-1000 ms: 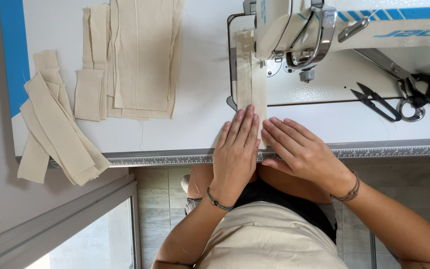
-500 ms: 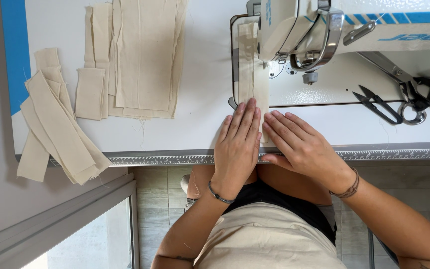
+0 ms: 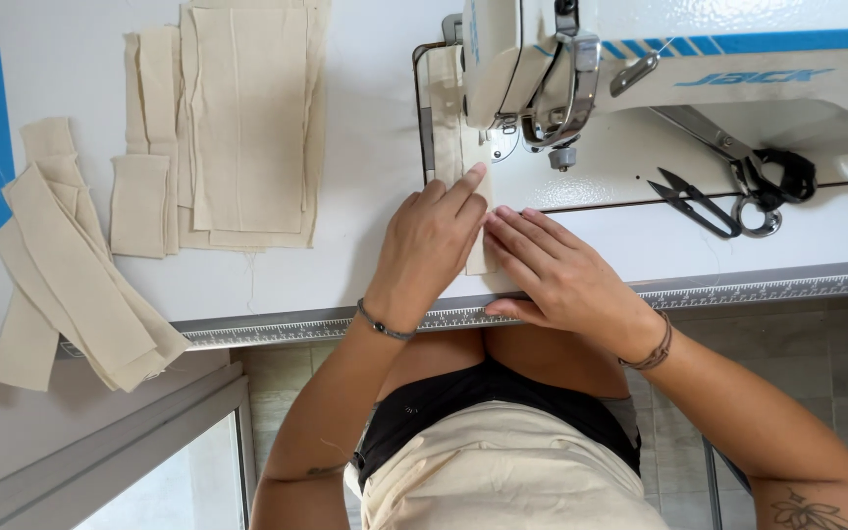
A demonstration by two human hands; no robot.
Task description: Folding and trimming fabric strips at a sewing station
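I see a narrow beige fabric strip [image 3: 455, 147] lying lengthwise at centre frame, its far end running under the sewing machine head [image 3: 527, 69] and its near end hidden under both hands. My left hand [image 3: 434, 245] lies flat and open on the strip, index finger stretched toward the presser foot [image 3: 563, 155]. My right hand [image 3: 561, 275] presses down flat just beside it, fingers touching the strip's right edge; neither hand grips anything. At upper left lies a stack of beige fabric panels [image 3: 247, 128]; loose beige strips [image 3: 71, 275] hang over the table's left edge. Scissors [image 3: 738, 182] and thread snips [image 3: 694, 201] sit right of the needle, well apart from my hands.
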